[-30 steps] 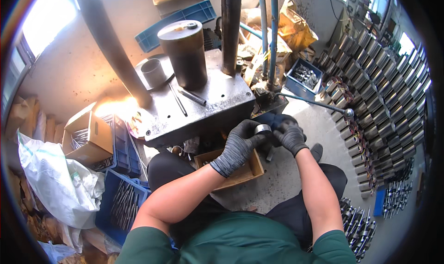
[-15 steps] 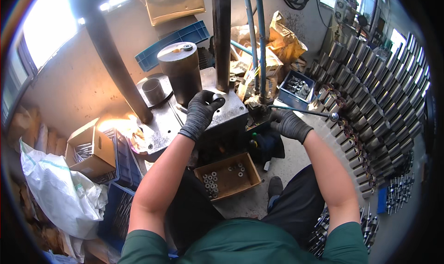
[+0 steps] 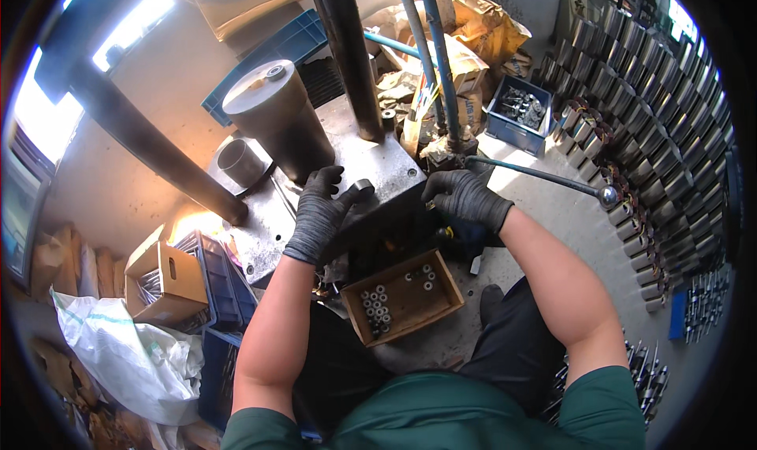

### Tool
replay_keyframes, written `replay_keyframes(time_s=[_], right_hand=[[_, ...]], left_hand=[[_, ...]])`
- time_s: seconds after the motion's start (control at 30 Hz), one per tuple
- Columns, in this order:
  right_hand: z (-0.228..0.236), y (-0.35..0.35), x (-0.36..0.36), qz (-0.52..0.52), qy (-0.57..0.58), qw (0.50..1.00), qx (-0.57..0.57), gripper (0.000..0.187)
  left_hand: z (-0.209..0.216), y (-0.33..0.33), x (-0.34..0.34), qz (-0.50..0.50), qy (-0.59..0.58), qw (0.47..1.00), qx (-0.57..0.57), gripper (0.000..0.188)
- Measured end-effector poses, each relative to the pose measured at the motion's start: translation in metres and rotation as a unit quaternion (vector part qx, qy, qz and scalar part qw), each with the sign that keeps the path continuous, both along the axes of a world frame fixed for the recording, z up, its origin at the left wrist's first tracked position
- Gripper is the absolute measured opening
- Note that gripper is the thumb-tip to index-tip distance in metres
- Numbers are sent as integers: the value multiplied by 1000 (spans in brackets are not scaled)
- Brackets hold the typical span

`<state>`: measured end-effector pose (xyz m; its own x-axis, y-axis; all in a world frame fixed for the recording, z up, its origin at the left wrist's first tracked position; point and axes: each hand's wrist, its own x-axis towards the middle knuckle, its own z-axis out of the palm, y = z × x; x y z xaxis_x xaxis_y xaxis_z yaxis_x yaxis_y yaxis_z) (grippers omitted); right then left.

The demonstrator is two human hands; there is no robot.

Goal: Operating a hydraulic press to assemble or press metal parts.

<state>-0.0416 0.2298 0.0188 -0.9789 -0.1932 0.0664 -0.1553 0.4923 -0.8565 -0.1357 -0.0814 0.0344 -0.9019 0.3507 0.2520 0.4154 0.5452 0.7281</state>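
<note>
My left hand (image 3: 315, 221), in a dark grey glove, is over the front of a steel press plate (image 3: 347, 146). Its fingers are apart, and the thumb tip lies beside a small metal ring (image 3: 363, 188) at the plate's front edge. To the right of the plate is my right hand (image 3: 469, 199), gloved too, with fingers curled together. Whatever it may hold is too small to make out. A thick steel cylinder (image 3: 280, 126) stands on the plate, a small bearing-like ring (image 3: 276, 72) on its top. Left of it is a short hollow metal sleeve (image 3: 243, 164).
Below the plate, an open wooden box (image 3: 414, 312) holds several small rings. A ball-ended lever (image 3: 552, 178) sticks out at right, near stacked metal cylinders (image 3: 631, 95). Dark press columns (image 3: 347, 56) flank the cylinder. A blue bin (image 3: 516, 123) of metal parts stands behind; a cardboard box (image 3: 169, 280) is left.
The view has shifted. My left fingers have spread away from the ring, which was between them before. My right hand has come closer to the plate, away from the lever.
</note>
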Motion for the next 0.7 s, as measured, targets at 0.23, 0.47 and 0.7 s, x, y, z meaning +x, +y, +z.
replay_keyframes(time_s=[0.23, 0.47, 0.7], right_hand=[[-4, 6, -3, 7, -55, 998, 7, 22], [33, 7, 17, -92, -367, 905, -194, 57], [41, 8, 38, -39, -441, 872, -210, 74]], left_hand=[[-6, 32, 1, -44, 31, 993, -109, 62], [-19, 34, -1, 14, -30, 998, -52, 55], [-13, 47, -9, -12, -296, 873, 387, 40]])
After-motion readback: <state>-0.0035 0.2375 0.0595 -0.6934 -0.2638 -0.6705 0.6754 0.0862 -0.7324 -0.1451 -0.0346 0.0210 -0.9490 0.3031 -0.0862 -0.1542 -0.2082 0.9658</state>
